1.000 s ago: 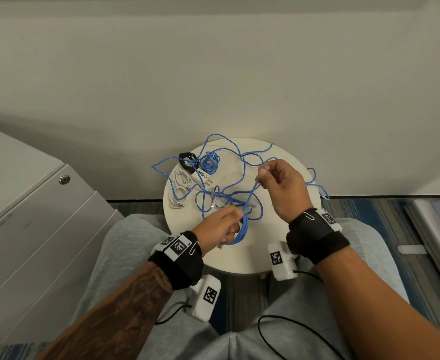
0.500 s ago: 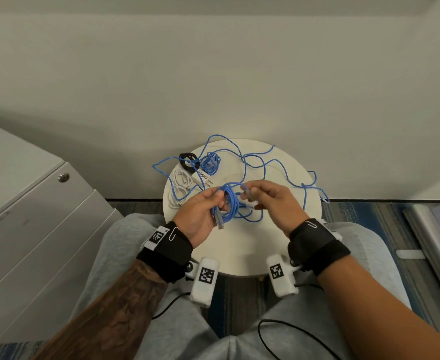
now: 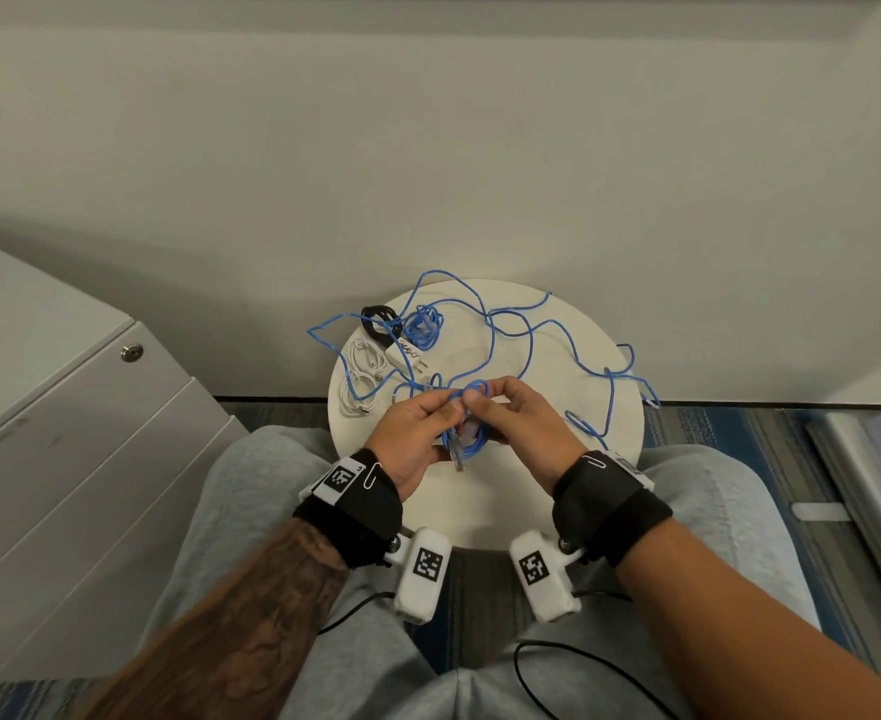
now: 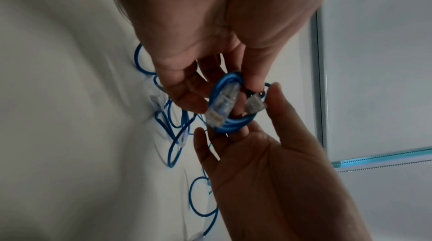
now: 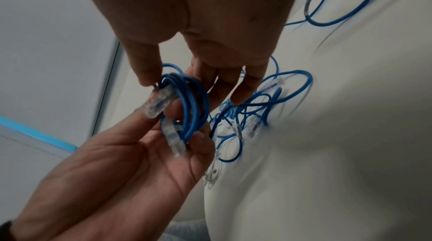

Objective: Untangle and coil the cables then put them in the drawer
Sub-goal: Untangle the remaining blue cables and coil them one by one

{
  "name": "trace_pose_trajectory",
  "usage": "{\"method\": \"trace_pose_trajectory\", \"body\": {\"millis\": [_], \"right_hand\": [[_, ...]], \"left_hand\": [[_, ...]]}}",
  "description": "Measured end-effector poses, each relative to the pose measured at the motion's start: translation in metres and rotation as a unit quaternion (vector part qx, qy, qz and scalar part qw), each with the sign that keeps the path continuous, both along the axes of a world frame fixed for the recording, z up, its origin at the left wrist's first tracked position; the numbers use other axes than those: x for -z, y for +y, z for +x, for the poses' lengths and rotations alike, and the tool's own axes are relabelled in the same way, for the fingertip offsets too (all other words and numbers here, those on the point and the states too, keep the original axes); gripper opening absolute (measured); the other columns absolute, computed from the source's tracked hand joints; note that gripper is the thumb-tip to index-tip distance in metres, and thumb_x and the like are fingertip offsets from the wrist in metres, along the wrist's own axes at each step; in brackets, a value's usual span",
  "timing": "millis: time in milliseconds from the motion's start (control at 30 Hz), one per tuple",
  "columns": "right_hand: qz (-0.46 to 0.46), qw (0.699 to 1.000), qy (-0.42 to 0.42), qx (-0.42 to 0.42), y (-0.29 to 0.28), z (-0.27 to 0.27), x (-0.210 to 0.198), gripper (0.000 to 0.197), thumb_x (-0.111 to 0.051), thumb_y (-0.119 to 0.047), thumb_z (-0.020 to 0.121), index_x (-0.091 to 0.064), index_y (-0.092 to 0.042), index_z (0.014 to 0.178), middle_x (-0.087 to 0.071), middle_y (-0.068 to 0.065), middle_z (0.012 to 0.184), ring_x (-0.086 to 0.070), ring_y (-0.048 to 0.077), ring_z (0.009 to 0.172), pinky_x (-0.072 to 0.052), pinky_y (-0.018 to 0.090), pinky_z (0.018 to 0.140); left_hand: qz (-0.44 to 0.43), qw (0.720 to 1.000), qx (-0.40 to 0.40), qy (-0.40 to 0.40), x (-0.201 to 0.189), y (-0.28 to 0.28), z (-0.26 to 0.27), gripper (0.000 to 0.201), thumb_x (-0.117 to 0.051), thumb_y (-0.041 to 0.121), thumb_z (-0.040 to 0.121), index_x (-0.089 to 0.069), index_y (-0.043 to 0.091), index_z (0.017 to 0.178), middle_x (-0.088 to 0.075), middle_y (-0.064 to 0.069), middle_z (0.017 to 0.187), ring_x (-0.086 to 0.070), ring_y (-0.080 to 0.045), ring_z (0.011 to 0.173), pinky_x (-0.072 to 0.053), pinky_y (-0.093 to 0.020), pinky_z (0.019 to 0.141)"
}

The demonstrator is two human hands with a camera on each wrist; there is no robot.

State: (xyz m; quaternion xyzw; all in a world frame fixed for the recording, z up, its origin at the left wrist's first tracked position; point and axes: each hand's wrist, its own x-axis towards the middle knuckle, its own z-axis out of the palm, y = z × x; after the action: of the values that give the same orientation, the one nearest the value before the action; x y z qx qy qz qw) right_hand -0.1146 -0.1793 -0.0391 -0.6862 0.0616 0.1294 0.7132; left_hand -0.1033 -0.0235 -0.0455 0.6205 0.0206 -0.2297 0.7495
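Over the near half of the round white table (image 3: 532, 491), both hands hold a small blue cable coil (image 3: 467, 433) with clear plugs. My left hand (image 3: 449, 418) grips the coil from the left, fingers curled through it (image 4: 224, 104). My right hand (image 3: 480, 402) pinches the coil's top near one clear plug (image 5: 158, 102); a second plug (image 5: 174, 139) hangs over the left palm. More blue cable (image 3: 532, 330) lies tangled and loose across the table behind the hands.
At the table's far left lie a white cable (image 3: 360, 376), a black coil (image 3: 376, 322), a small blue bundle (image 3: 423, 324) and a white adapter (image 3: 407, 350). A grey drawer cabinet (image 3: 64, 433) with a lock (image 3: 131, 351) stands closed on the left. The wall is close behind.
My right hand has come down from a raised pull and met the left. The loose blue strand it held is now wound into the coil between both hands.
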Motion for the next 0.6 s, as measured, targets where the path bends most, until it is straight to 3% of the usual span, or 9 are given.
{"method": "trace_pose_trajectory", "body": {"millis": [100, 167, 267, 333, 400, 500, 600], "right_hand": [[-0.018, 1.0, -0.004, -0.013, -0.003, 0.0, 0.003, 0.036, -0.069, -0.028, 0.093, -0.059, 0.002, 0.109, -0.076, 0.012, 0.088, -0.071, 0.018, 0.081, -0.055, 0.028, 0.083], [-0.04, 0.998, -0.005, -0.055, -0.002, -0.002, 0.004, 0.025, -0.07, -0.022, 0.093, -0.065, -0.003, 0.108, -0.075, 0.01, 0.094, -0.068, 0.012, 0.084, -0.051, 0.023, 0.079], [-0.074, 0.991, 0.015, -0.109, 0.0, -0.004, 0.002, 0.018, -0.067, -0.02, 0.093, -0.068, -0.015, 0.11, -0.072, 0.01, 0.105, -0.062, 0.01, 0.088, -0.05, 0.028, 0.079], [-0.082, 0.988, 0.012, -0.133, 0.0, -0.004, -0.001, 0.017, -0.065, -0.019, 0.095, -0.065, -0.015, 0.111, -0.069, 0.011, 0.101, -0.063, 0.011, 0.084, -0.052, 0.029, 0.071], [-0.098, 0.986, -0.003, -0.134, 0.0, -0.005, -0.004, 0.019, -0.064, -0.019, 0.097, -0.063, -0.012, 0.114, -0.071, 0.013, 0.099, -0.068, 0.012, 0.076, -0.053, 0.028, 0.064], [-0.111, 0.986, -0.009, -0.121, 0.003, -0.007, -0.006, 0.022, -0.058, -0.017, 0.1, -0.06, -0.014, 0.122, -0.076, 0.013, 0.09, -0.07, 0.017, 0.066, -0.054, 0.031, 0.06], [-0.117, 0.983, -0.033, -0.135, 0.003, -0.007, -0.008, 0.027, -0.055, -0.019, 0.102, -0.057, -0.017, 0.128, -0.073, 0.009, 0.077, -0.067, 0.019, 0.06, -0.054, 0.03, 0.06]], "left_hand": [[0.0, 1.0, -0.014, -0.01, 0.002, -0.001, 0.001, 0.023, -0.048, 0.013, 0.101, -0.069, 0.015, 0.11, -0.072, -0.006, 0.094, -0.066, -0.02, 0.085, -0.053, -0.042, 0.085], [-0.009, 0.999, -0.03, -0.017, 0.002, -0.001, 0.002, 0.022, -0.049, 0.013, 0.101, -0.069, 0.017, 0.109, -0.073, -0.005, 0.094, -0.068, -0.02, 0.086, -0.056, -0.041, 0.08], [-0.017, 0.998, -0.05, -0.032, -0.001, 0.001, 0.005, 0.02, -0.047, 0.012, 0.101, -0.065, 0.014, 0.11, -0.068, 0.009, 0.069, -0.066, -0.009, 0.067, -0.054, -0.032, 0.064], [-0.015, 0.997, -0.066, -0.033, -0.001, 0.002, 0.007, 0.02, -0.047, 0.013, 0.101, -0.064, 0.012, 0.112, -0.064, 0.011, 0.063, -0.063, -0.008, 0.062, -0.052, -0.029, 0.06], [-0.002, 0.996, -0.083, -0.03, 0.001, 0.004, 0.01, 0.018, -0.049, 0.016, 0.1, -0.065, 0.012, 0.109, -0.065, 0.008, 0.066, -0.063, -0.013, 0.067, -0.051, -0.031, 0.061], [0.053, 0.991, -0.105, -0.061, 0.007, 0.008, 0.015, 0.017, -0.053, 0.021, 0.1, -0.069, 0.019, 0.107, -0.069, -0.005, 0.086, -0.063, -0.019, 0.071, -0.05, -0.031, 0.06], [0.129, 0.978, -0.097, -0.134, 0.006, 0.017, 0.021, 0.019, -0.053, 0.017, 0.1, -0.066, 0.024, 0.112, -0.064, 0.001, 0.085, -0.06, -0.009, 0.065, -0.049, -0.023, 0.054]]}}
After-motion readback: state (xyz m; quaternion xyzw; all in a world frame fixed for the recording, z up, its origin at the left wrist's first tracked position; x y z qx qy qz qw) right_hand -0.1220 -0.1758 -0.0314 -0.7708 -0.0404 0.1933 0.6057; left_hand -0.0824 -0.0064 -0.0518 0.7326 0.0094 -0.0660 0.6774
